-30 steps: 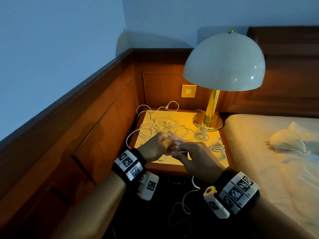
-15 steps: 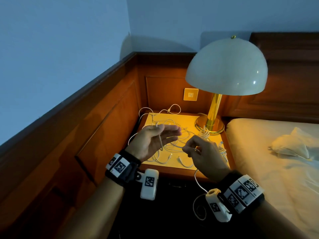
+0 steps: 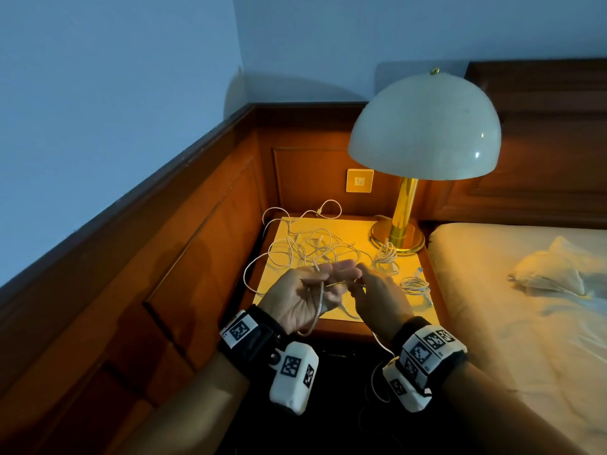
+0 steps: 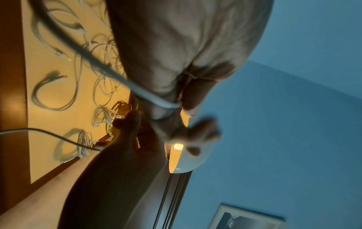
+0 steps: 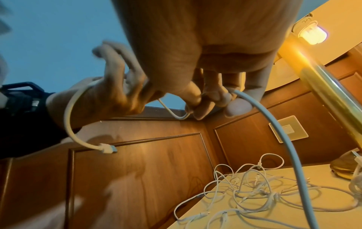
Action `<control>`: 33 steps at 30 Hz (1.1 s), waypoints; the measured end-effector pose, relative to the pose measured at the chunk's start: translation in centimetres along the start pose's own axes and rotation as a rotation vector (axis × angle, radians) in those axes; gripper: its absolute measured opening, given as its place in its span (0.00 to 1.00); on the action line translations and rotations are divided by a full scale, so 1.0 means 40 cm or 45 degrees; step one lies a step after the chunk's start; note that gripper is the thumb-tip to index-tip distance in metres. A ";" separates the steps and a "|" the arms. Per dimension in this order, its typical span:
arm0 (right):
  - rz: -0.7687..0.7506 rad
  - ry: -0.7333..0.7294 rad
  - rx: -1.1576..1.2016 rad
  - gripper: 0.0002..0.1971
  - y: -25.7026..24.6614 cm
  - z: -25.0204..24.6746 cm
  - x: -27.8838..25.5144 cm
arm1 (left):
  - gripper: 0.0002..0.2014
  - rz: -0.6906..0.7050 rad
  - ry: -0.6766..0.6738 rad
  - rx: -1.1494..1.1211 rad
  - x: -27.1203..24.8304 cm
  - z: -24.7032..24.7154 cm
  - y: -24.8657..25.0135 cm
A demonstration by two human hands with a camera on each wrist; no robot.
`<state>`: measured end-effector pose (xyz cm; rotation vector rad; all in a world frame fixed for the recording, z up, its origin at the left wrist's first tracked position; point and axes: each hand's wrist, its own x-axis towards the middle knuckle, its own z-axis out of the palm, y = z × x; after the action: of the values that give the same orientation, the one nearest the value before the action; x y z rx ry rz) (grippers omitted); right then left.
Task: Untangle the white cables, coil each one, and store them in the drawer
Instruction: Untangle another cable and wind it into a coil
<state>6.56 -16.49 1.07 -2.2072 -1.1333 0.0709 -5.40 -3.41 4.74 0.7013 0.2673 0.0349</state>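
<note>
My left hand (image 3: 328, 280) is held palm up over the front of the nightstand (image 3: 361, 229). A white cable (image 3: 320, 303) runs across its palm, pinned under the thumb (image 4: 194, 99), and its plug end (image 5: 106, 149) hangs below the wrist. My right hand (image 3: 359, 284) is just to the right and pinches the same cable (image 5: 176, 114) at its fingertips. From there the cable drops off the front edge. A tangle of white cables (image 3: 308, 247) lies behind both hands. The drawer is not visible.
Two coiled cables (image 3: 387, 259) (image 3: 415, 285) lie near the brass base of a domed lamp (image 3: 423, 126) at the nightstand's back right. Wood panelling (image 3: 197, 241) closes the left and back sides, and a bed (image 3: 509, 307) adjoins on the right.
Half a second ago the hands were apart; the right hand has moved left to the left hand's fingertips, carrying the cable with it.
</note>
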 end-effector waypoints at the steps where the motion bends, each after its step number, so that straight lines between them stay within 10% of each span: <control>1: -0.005 0.002 -0.007 0.03 -0.002 0.002 -0.003 | 0.22 0.023 0.034 0.006 0.003 0.001 -0.001; 18: -0.273 -0.280 -0.163 0.14 -0.073 -0.053 -0.016 | 0.26 0.119 0.006 0.210 0.073 0.031 0.065; 24: -0.179 -0.111 -0.267 0.14 -0.034 -0.041 -0.004 | 0.17 0.360 0.019 -0.195 0.064 0.020 0.097; 33: 0.178 -0.192 -0.315 0.12 0.030 -0.008 0.037 | 0.20 0.264 0.129 -0.240 0.048 0.005 0.065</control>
<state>8.43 -16.06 0.98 -2.5364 -1.1168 0.1667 -3.33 -1.33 6.11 0.5382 0.2836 0.2905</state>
